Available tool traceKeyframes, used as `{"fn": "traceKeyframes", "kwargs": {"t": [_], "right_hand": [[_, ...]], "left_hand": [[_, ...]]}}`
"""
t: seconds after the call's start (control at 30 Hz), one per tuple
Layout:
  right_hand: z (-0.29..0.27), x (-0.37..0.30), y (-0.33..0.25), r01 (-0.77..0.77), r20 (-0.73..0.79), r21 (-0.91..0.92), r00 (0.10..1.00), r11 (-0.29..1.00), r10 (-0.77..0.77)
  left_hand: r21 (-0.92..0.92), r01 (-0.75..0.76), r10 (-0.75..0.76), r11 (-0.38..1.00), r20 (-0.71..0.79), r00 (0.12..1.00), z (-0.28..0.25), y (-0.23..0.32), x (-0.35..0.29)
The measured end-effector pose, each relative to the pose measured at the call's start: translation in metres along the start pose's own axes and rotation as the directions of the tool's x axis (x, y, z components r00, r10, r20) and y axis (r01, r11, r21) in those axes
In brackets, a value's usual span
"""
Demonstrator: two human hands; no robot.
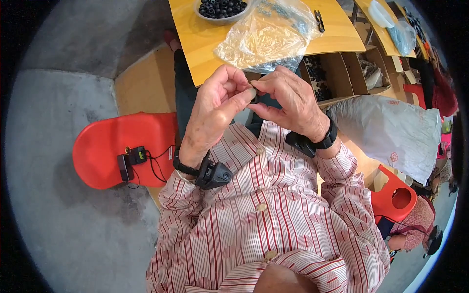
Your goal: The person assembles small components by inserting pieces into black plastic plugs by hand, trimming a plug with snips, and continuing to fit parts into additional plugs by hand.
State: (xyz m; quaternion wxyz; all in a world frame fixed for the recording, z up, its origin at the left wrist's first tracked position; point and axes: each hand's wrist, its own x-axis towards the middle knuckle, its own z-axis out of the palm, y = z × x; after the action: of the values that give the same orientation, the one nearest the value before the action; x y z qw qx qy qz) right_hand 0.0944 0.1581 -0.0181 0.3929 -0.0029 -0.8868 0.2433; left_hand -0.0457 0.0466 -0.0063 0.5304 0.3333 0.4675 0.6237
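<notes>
My left hand (213, 108) and my right hand (294, 100) meet in front of my chest, near the table's front edge. Pinched between their fingertips is a small black part (254, 99), mostly covered by the fingers, so its exact shape is hidden. Just beyond the hands, a crumpled clear plastic bag (261, 41) lies on the yellow table (193, 53), with small bluish pieces showing inside. A pale bowl (215, 20) at the table's far side holds many small black ring-like parts (222, 7).
Black thread snips (319, 21) lie right of the bag. Cardboard boxes (337, 73) with black parts stand by the table, near a large white sack (391, 132). Left is a red stool (97, 151) carrying a cabled black device (128, 166). Other people sit at the far right.
</notes>
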Motion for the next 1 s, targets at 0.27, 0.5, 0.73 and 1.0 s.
{"fn": "traceKeyframes", "kwargs": {"t": [0.27,0.5,0.73,1.0], "right_hand": [[-0.006,0.001,-0.007,-0.061,0.049,-0.082,0.997,0.995,0.066],[-0.007,0.001,-0.005,-0.089,-0.052,-0.168,0.995,0.982,0.082],[-0.015,0.007,-0.005,0.003,-0.044,-0.214,0.999,0.977,-0.013],[-0.047,0.022,-0.02,0.048,-0.041,-0.147,0.998,0.988,-0.055]], "left_hand": [[0.018,0.024,-0.023,1.0,-0.023,0.999,0.001,0.002,0.0],[-0.227,0.087,-0.097,0.97,-0.033,0.995,0.001,-0.006,-0.001],[-0.187,0.101,-0.098,0.977,0.023,0.995,0.007,0.001,-0.001],[-0.163,-0.013,0.023,0.987,0.059,0.998,0.021,0.021,-0.006]]}}
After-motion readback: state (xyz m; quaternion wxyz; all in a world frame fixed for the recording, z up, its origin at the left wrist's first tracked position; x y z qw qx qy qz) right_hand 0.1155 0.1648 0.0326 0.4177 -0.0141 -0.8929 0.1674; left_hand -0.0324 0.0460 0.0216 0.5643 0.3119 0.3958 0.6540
